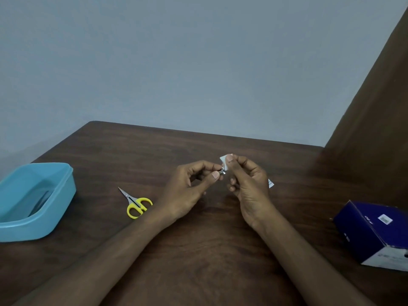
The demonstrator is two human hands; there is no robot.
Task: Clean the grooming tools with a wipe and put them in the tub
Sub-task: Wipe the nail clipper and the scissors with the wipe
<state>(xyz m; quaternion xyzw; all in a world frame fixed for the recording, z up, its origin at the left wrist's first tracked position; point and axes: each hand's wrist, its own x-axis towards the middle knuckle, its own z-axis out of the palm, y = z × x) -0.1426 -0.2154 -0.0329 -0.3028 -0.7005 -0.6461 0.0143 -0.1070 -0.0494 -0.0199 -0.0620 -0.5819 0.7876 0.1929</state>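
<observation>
Above the middle of the table, my left hand [189, 184] pinches a small shiny metal grooming tool [221, 172] between thumb and fingers; most of the tool is hidden. My right hand [247, 182] pinches a small white wipe [225, 161] against the tool's exposed end. Small scissors [136, 204] with yellow handles lie on the table to the left of my left wrist, blades pointing away. At the left edge stands the light blue plastic tub [59, 208], with a dark flat item inside it.
A dark blue cardboard box [373, 230] sits at the right edge of the brown wooden table [198, 250]. A white scrap of wrapper [271, 183] shows just behind my right hand. A grey wall lies beyond the table's far edge.
</observation>
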